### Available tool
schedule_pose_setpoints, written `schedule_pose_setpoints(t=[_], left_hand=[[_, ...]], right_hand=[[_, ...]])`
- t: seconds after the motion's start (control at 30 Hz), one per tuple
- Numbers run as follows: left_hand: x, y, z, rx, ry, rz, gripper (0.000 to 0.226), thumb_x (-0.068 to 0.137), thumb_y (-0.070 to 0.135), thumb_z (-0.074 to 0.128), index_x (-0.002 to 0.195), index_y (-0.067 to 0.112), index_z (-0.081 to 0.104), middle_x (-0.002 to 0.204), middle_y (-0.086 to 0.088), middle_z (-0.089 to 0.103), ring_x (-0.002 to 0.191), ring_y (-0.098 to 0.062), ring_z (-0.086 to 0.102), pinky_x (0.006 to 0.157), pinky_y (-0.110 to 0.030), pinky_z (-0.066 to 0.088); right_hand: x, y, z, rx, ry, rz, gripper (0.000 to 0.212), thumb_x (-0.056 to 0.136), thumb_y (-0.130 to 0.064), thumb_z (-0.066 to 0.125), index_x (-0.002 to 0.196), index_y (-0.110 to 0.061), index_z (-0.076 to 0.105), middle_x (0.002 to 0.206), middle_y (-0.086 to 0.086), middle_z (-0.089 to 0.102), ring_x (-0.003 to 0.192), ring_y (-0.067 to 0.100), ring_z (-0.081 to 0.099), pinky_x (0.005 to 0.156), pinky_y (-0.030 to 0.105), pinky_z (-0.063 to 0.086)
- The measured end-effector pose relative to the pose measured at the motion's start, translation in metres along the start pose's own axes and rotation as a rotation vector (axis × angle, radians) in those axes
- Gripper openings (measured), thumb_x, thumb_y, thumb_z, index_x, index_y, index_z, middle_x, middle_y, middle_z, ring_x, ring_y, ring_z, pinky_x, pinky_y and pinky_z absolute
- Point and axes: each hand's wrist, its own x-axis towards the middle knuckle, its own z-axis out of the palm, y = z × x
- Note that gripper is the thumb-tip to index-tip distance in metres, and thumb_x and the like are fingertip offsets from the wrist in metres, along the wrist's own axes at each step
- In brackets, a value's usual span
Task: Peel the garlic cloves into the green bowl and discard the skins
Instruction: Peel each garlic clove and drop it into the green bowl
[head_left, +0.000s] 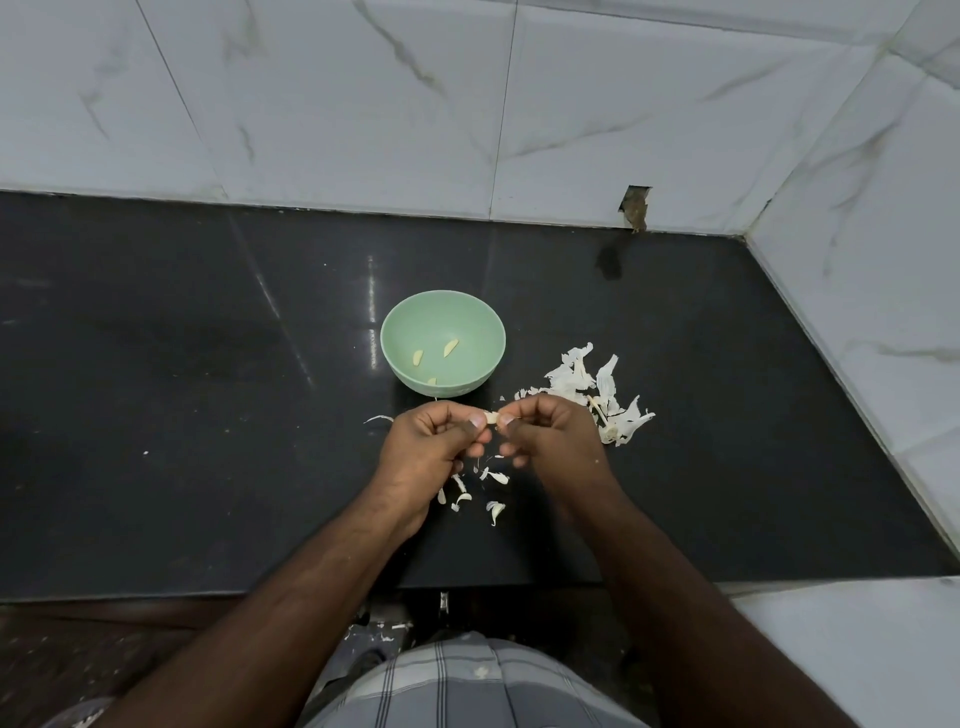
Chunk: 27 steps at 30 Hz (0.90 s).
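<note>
A pale green bowl (488, 332) stands on the black counter with three peeled garlic cloves (450, 347) in it. Just in front of the bowl, my left hand (434, 441) and my right hand (550, 434) are held close together above the counter. Between their fingertips they pinch one small garlic clove (491, 416). A heap of white garlic skins (597, 397) lies to the right of the bowl, just beyond my right hand. Smaller skin scraps (478, 491) lie on the counter under and between my hands.
The black counter (208, 415) ends at a marble-tiled wall (363, 104) behind and another at the right. A lone skin sliver (378, 419) lies left of my left hand. The counter's front edge runs just below my forearms.
</note>
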Motion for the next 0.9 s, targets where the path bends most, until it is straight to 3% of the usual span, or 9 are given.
schedule_pose_setpoints(t=[0.17,0.3,0.4,0.5,0.6,0.67,0.77,0.9], left_hand=[[0.002,0.002,-0.002,-0.105,-0.007,-0.018,0.014,0.095,0.005,0.063,0.105,0.001,0.072,0.081,-0.005,0.073,0.064,-0.006,0.061,0.052,-0.016,0.042],[0.002,0.003,-0.002,-0.104,-0.015,-0.039,0.014,0.095,0.006,0.064,0.106,0.004,0.073,0.085,-0.006,0.074,0.065,-0.006,0.062,0.053,-0.016,0.042],[0.0,0.004,-0.002,-0.1,-0.027,-0.042,0.015,0.095,0.005,0.064,0.107,0.004,0.073,0.089,-0.009,0.075,0.067,-0.007,0.064,0.054,-0.015,0.044],[0.001,0.005,-0.003,-0.08,-0.046,-0.036,0.016,0.094,0.004,0.065,0.108,0.003,0.072,0.092,-0.011,0.076,0.069,-0.008,0.067,0.055,-0.017,0.044],[0.001,0.006,-0.004,-0.047,-0.059,-0.018,0.016,0.09,0.003,0.069,0.105,0.001,0.072,0.087,-0.014,0.073,0.068,-0.01,0.065,0.055,-0.018,0.043],[0.001,0.006,-0.005,-0.036,-0.062,0.003,0.012,0.088,0.003,0.071,0.1,0.002,0.073,0.083,-0.014,0.072,0.066,-0.01,0.062,0.054,-0.017,0.043],[0.001,0.005,-0.008,-0.036,-0.047,0.028,0.005,0.087,0.004,0.073,0.091,0.005,0.073,0.083,-0.017,0.071,0.063,-0.01,0.06,0.054,-0.019,0.043],[-0.001,0.003,-0.008,-0.028,-0.05,0.047,0.003,0.09,0.002,0.069,0.092,0.003,0.071,0.077,-0.012,0.068,0.062,-0.008,0.059,0.054,-0.018,0.042]], right_hand=[[0.004,0.0,-0.011,0.038,-0.01,0.059,0.008,0.089,0.002,0.062,0.086,-0.003,0.068,0.075,0.009,0.068,0.064,0.018,0.06,0.054,0.024,0.046],[0.007,-0.002,-0.021,-0.034,0.157,-0.064,0.01,0.086,-0.001,0.069,0.081,-0.01,0.069,0.068,0.007,0.067,0.058,0.014,0.06,0.054,0.024,0.049],[0.013,0.0,-0.031,-0.264,0.246,-0.173,0.02,0.082,-0.007,0.074,0.086,-0.026,0.073,0.082,-0.003,0.072,0.069,0.012,0.065,0.072,0.031,0.055],[0.01,-0.003,-0.03,-0.425,0.141,-0.301,0.027,0.083,-0.01,0.076,0.103,-0.027,0.076,0.1,-0.01,0.071,0.088,0.008,0.065,0.086,0.024,0.051],[0.004,-0.005,-0.017,-0.412,-0.042,-0.329,0.032,0.083,-0.01,0.077,0.111,-0.026,0.074,0.091,-0.011,0.069,0.083,0.0,0.063,0.082,0.015,0.048],[0.004,-0.002,-0.01,-0.478,-0.069,-0.353,0.033,0.084,-0.011,0.077,0.113,-0.026,0.074,0.088,-0.012,0.067,0.083,-0.001,0.063,0.081,0.015,0.048],[0.004,-0.001,-0.004,-0.404,-0.078,-0.299,0.027,0.085,-0.01,0.076,0.108,-0.024,0.076,0.087,-0.011,0.07,0.082,0.0,0.067,0.082,0.023,0.053],[0.002,-0.002,-0.001,-0.287,-0.063,-0.251,0.02,0.082,-0.007,0.076,0.087,-0.026,0.077,0.076,-0.01,0.074,0.07,0.001,0.067,0.072,0.026,0.054]])
